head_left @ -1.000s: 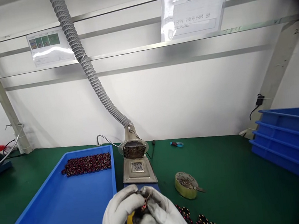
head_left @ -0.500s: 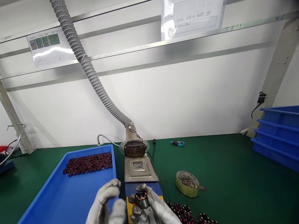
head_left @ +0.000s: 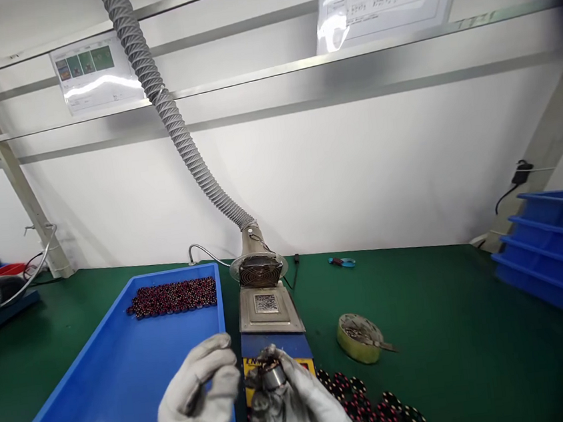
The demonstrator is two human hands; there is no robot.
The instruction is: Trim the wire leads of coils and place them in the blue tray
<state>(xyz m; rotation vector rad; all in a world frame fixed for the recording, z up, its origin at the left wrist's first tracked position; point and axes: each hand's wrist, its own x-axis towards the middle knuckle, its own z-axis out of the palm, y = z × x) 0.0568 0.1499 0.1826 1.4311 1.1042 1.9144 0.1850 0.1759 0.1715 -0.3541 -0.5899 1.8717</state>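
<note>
My right hand (head_left: 301, 397), in a stained white glove, grips a small motor stator (head_left: 273, 376) between thumb and fingers. The stator is a shiny metal ring with copper windings showing at its top, tilted now. Just left of it, over the edge of the blue tray (head_left: 124, 389), is my left hand (head_left: 200, 397), also gloved. Its fingers are curled in towards the thumb; whatever may be pinched there is too small or hidden to make out. Behind the right hand stands a solder pot (head_left: 270, 308) with a square silvery opening, on a blue and yellow base.
Many dark red-and-black ring parts (head_left: 174, 297) fill the tray's far end; more ring parts (head_left: 372, 403) lie beside my right hand. A round yellow-green tin (head_left: 359, 340), blue-handled cutters (head_left: 342, 262) and stacked blue trays (head_left: 553, 263) stand right. A grey exhaust hose (head_left: 171, 115) hangs above the pot.
My left hand's thumb and fingers have come together from a wide gap. The stator in my right hand has tilted, showing more of its metal side. The camera view has shifted slightly.
</note>
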